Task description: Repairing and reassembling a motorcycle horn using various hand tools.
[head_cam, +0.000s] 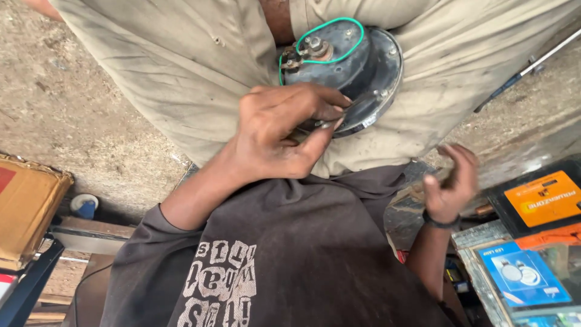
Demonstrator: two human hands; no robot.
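A round black horn [357, 66] with a shiny rim lies on my lap, against my beige trousers [181, 66]. A green wire [331, 37] loops over its back, around a bolt and nut. My left hand [275, 133] pinches the lower rim of the horn between thumb and fingers, with a small silvery part at the fingertips. My right hand [451, 181], with a dark band on the wrist, is off to the right, away from the horn. It is blurred, its fingers loosely curled and apart, and I see nothing in it.
Dirty concrete ground [72, 109] lies to the left. A cardboard box [27, 209] stands at the left edge. At the right are an orange-and-black box [544, 203] and a blue product box [523, 275]. A thin metal rod [532, 66] lies at the upper right.
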